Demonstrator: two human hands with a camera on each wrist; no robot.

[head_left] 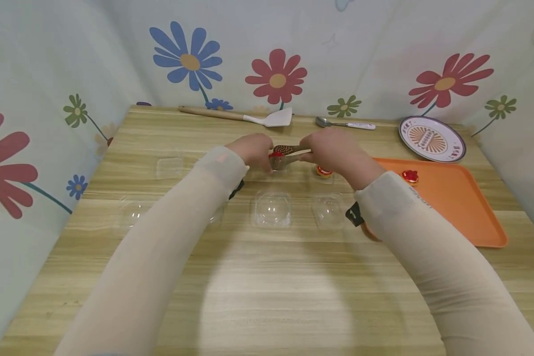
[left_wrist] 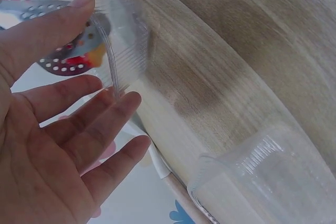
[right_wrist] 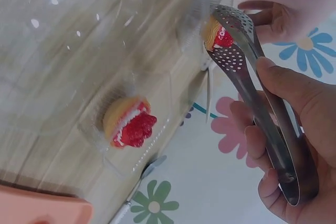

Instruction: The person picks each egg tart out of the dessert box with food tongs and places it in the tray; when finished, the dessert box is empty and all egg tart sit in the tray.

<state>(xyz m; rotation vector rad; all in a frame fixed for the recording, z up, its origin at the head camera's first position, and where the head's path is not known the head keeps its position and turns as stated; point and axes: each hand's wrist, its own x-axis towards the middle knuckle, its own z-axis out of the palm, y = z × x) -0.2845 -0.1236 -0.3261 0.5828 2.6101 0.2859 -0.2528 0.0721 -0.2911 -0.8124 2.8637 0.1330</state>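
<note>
My right hand [head_left: 335, 151] grips metal tongs [right_wrist: 286, 129] with perforated ends. Between those ends sits a small tart [right_wrist: 211, 32] with a red fruit topping, inside or right at the rim of a clear plastic box [left_wrist: 131, 45]. At the side of that box is my left hand [left_wrist: 58, 108], thumb tip and fingertips right at its rim, the fingers spread and fairly straight. Another red-topped tart [right_wrist: 118, 121] rests in a clear box beside it, below the right hand in the head view. A third tart [head_left: 410, 176] lies on the orange tray [head_left: 463, 212].
Several clear boxes stand in a row nearer me, among them a middle box [head_left: 272, 212] and a right one [head_left: 329, 212]. A clear container [head_left: 169, 168] is farther left. Along the back lie a white spatula [head_left: 278, 117], a spoon [head_left: 360, 126] and a patterned plate [head_left: 432, 139].
</note>
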